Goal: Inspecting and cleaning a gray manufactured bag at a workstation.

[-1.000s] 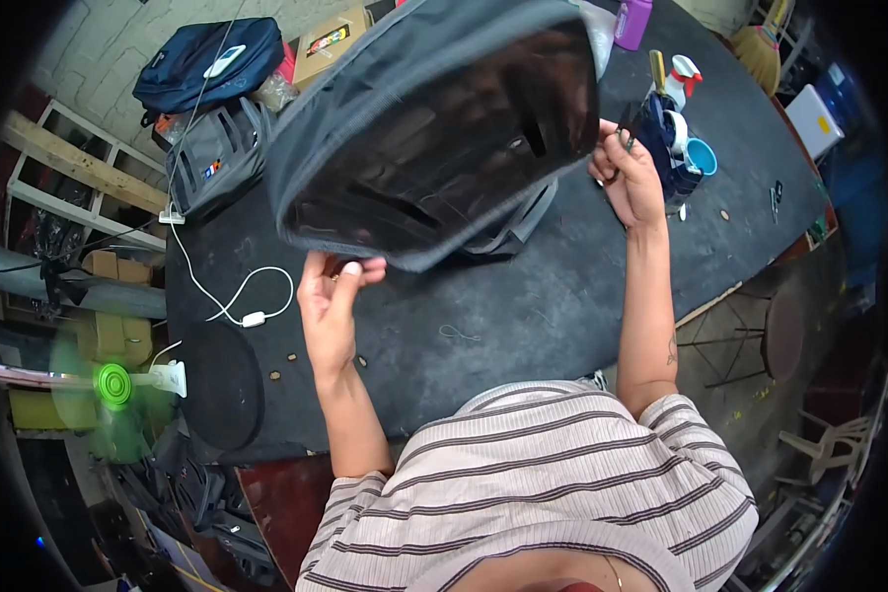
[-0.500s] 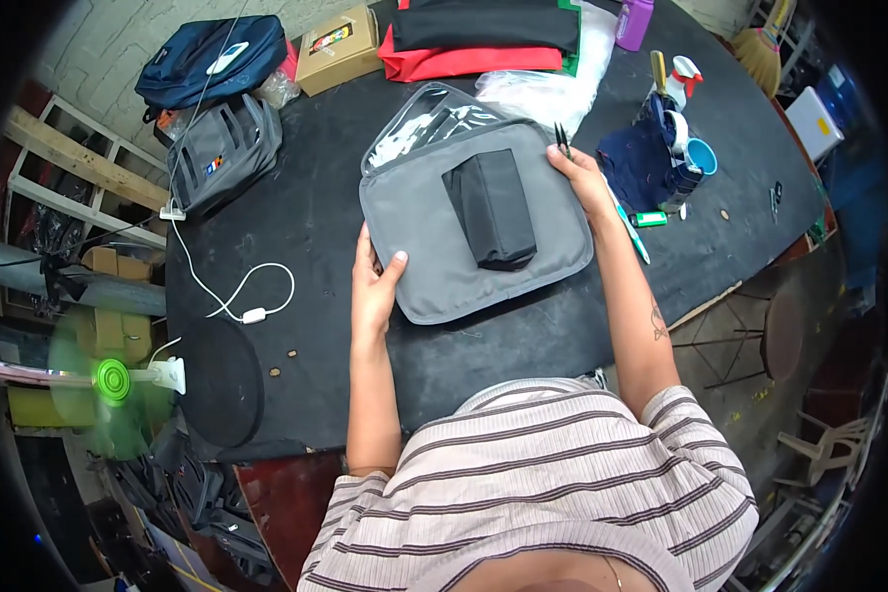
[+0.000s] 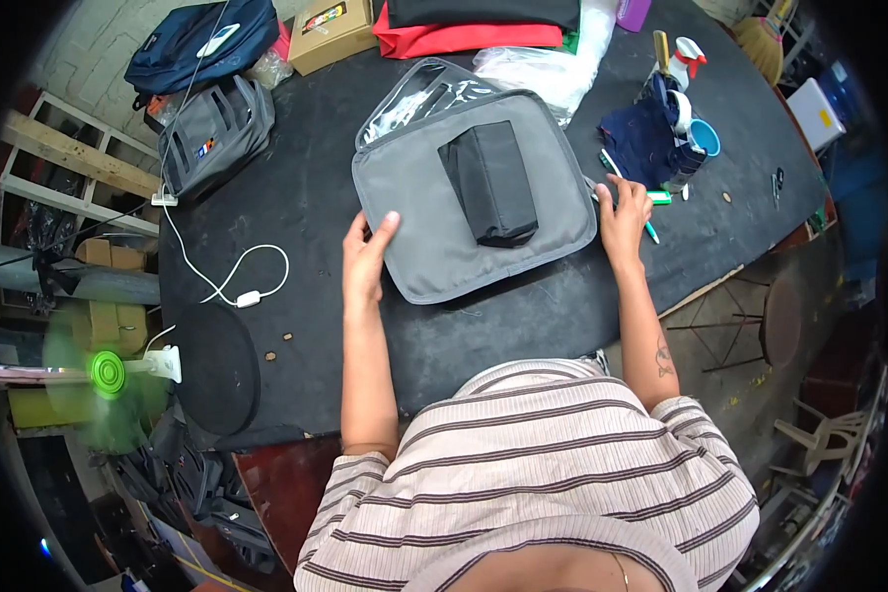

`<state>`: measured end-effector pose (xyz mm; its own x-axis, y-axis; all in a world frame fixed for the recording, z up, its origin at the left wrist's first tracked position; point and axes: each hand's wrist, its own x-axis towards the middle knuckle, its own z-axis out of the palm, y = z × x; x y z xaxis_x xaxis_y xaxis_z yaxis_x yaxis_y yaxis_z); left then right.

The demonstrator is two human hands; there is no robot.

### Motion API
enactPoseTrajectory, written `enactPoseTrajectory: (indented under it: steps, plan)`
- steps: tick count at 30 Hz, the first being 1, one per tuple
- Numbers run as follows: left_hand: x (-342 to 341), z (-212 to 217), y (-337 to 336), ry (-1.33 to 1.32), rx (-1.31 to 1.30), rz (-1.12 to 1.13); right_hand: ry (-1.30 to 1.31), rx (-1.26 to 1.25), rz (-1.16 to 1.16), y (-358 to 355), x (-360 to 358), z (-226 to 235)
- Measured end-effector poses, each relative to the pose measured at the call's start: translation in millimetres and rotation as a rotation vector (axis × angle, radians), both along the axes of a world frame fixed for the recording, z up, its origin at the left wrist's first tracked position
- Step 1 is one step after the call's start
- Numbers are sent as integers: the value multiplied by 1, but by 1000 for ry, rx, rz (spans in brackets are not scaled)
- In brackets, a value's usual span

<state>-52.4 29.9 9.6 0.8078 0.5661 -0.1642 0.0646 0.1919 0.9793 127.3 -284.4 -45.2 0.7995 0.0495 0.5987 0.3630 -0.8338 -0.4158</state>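
A grey fabric bag panel (image 3: 409, 222) with rounded, bound edges lies tilted in front of me. On its face sits a black box-shaped fabric pouch (image 3: 500, 183); I cannot tell whether it is attached. A clear plastic flap (image 3: 426, 94) juts from the panel's far left side. My left hand (image 3: 365, 259) grips the near left edge, thumb on top, other fingers partly hidden underneath. Just off the right edge, my right hand (image 3: 624, 222) has its fingers curled around small dark thread snips (image 3: 591, 185), whose tips point toward the panel.
A denim holder (image 3: 641, 138) with a spray bottle (image 3: 685, 59) and blue cup stands right. A grey backpack (image 3: 217, 133), cardboard box (image 3: 331, 35) and red and black fabric (image 3: 474, 30) lie far off. A white cable (image 3: 252, 296) and running green fan (image 3: 107, 375) are left.
My right hand has come down and right, off the panel's upper right edge, with the snips. The panel sits slightly higher in view, my left hand still on it.
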Motion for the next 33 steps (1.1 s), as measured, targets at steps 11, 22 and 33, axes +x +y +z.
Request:
enactPoseTrajectory:
  steps: [11,22,33]
  plan:
    - [-4,41,-39,-284,881,297,214,-41,196,-7,-11,20]
    - [19,39,-93,-280,1303,-481,384,381,63,-46,-17,-19]
    - [24,38,-89,-227,1217,-578,908,1315,520,51,-140,29]
